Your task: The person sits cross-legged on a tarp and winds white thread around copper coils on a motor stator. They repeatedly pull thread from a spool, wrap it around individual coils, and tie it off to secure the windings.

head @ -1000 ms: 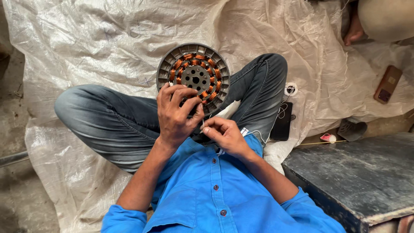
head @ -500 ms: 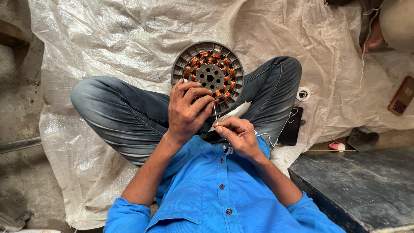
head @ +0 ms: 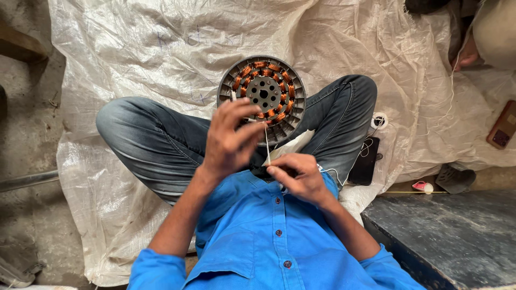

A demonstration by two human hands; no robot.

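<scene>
Thread (head: 266,144), thin and pale, runs taut between the two hands. The left hand (head: 228,140) is raised, its fingers (head: 236,110) curled loosely with the tips pressed on the upper end of the thread. The right hand (head: 297,176) sits lower, close to the blue shirt (head: 252,241), its fingers (head: 279,171) pinched together on the lower end. Just beyond the left fingers, resting on the crossed legs in grey jeans (head: 156,145), lies the round motor stator (head: 262,95): a dark metal ring of slots with copper windings around a hub with holes. Its near edge is partly hidden behind the left fingers. A strip of white paper (head: 290,147) shows between the stator and the right fingers.

Past the right fingers, beside the knee, a dark flat phone (head: 365,160) lies on the white woven plastic sheet (head: 161,43), with a small white spool (head: 379,120) just above it. Further out lie a second phone in a reddish case (head: 503,131) and a small pink-and-white object (head: 422,186). A dark desk (head: 446,236) stands below these. Another person's hand (head: 468,55) shows at the far corner.
</scene>
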